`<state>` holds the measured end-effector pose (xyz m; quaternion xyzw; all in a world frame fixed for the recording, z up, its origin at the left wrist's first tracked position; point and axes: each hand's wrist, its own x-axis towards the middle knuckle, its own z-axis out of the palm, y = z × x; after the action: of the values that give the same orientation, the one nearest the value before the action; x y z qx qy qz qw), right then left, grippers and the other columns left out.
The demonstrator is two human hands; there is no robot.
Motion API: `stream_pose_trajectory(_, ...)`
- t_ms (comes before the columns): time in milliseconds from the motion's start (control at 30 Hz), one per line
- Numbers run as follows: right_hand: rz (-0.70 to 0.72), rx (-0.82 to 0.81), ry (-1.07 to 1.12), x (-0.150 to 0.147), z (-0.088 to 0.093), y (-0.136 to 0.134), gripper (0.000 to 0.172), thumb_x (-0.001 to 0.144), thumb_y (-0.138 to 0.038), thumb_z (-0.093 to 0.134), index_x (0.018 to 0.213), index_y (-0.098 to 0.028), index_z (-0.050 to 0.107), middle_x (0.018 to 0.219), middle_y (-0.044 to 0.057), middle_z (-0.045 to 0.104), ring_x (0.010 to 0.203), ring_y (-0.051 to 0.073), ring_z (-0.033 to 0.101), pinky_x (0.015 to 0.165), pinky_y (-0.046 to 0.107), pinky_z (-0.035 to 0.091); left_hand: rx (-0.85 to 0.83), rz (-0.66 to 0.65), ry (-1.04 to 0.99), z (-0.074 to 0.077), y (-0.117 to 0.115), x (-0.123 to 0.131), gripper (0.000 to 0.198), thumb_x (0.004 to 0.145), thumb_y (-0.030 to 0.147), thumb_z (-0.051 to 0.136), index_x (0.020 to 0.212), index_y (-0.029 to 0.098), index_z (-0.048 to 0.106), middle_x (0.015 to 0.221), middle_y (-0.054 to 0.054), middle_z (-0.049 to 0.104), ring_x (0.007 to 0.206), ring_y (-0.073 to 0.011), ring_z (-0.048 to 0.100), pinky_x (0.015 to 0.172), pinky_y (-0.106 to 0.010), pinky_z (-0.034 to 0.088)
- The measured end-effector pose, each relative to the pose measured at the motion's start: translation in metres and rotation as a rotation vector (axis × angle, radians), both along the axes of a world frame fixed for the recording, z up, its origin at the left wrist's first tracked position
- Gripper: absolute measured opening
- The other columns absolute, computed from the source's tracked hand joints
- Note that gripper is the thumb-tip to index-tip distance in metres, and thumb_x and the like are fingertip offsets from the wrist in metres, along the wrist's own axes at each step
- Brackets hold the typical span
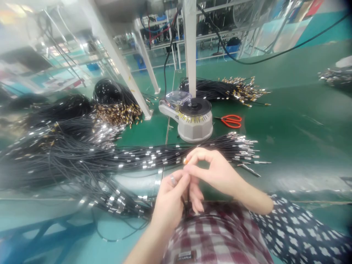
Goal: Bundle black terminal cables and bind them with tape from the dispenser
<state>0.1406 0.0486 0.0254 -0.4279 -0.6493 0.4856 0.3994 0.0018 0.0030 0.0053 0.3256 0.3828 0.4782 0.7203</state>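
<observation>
My left hand (169, 200) and my right hand (211, 170) meet close to my body, just above the green table's front edge. The right thumb and forefinger pinch a small gold connector (186, 161) at the end of a thin black cable (184, 205) that drops down between my hands. My left hand's fingers are closed round the same cable just below the connector. Right behind my hands lies a flat bundle of black cables with silver ends (242, 148), spread across the table.
A grey round tape dispenser (194, 119) stands behind the bundle, with red-handled scissors (232, 120) to its right. Heaps of black cables with gold connectors (115, 106) lie at the left and another bundle (236, 90) at the back. White frame posts (190, 47) rise from the table.
</observation>
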Motion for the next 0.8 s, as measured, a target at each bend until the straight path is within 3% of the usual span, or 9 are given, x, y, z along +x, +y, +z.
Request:
stream_pose_trajectory(200,-0.005,-0.084,0.060,0.001,-0.004,0.001,0.018,0.079,-0.026,0.067,0.064,-0.018,0.066,0.085,0.004,0.072,0.085,0.020,0.066,0.084,0.034,0.048,-0.078,0.056,-0.016,-0.003,-0.003,0.000,0.028,0.088,0.034,0.059,0.070,0.012,0.060,0.047,-0.004,0.065,0.029,-0.0135,0.056,0.027,-0.017,0.039)
stream_pose_trajectory(367,0.046,-0.210,0.225,0.002,-0.012,0.004,0.025,0.084,-0.040,0.062,0.084,-0.017,0.074,0.093,0.006,0.074,0.091,0.020,0.067,0.088,0.034,0.048,-0.103,0.049,-0.080,-0.004,-0.002,-0.001,0.028,0.085,0.036,0.063,0.071,0.012,0.063,0.045,-0.003,0.064,0.024,-0.0092,0.049,0.025,-0.015,0.032)
stream_pose_trajectory(500,0.052,-0.210,0.237,0.001,-0.016,0.003,0.020,0.078,-0.035,0.070,0.071,-0.017,0.073,0.094,0.006,0.071,0.091,0.019,0.065,0.087,0.032,0.048,-0.089,0.044,-0.085,-0.002,-0.001,-0.001,0.030,0.088,0.036,0.060,0.075,0.010,0.066,0.048,-0.004,0.065,0.025,-0.0067,0.048,0.031,-0.014,0.033)
stream_pose_trajectory(667,0.052,-0.290,0.314,0.000,-0.016,0.002,0.022,0.077,-0.036,0.071,0.068,-0.016,0.067,0.075,0.002,0.066,0.075,0.016,0.063,0.077,0.031,0.050,-0.081,-0.001,-0.089,0.002,-0.001,0.000,0.030,0.088,0.037,0.058,0.079,0.010,0.066,0.052,-0.006,0.066,0.029,-0.0102,0.053,0.031,-0.017,0.034)
stream_pose_trajectory(800,0.035,-0.217,0.258,-0.002,-0.015,0.000,0.022,0.078,-0.035,0.069,0.067,-0.017,0.066,0.074,0.002,0.065,0.080,0.017,0.063,0.081,0.032,0.048,-0.050,0.009,-0.041,0.003,-0.003,-0.001,0.024,0.090,0.031,0.056,0.076,0.013,0.062,0.051,-0.003,0.064,0.029,-0.0074,0.048,0.033,-0.016,0.032)
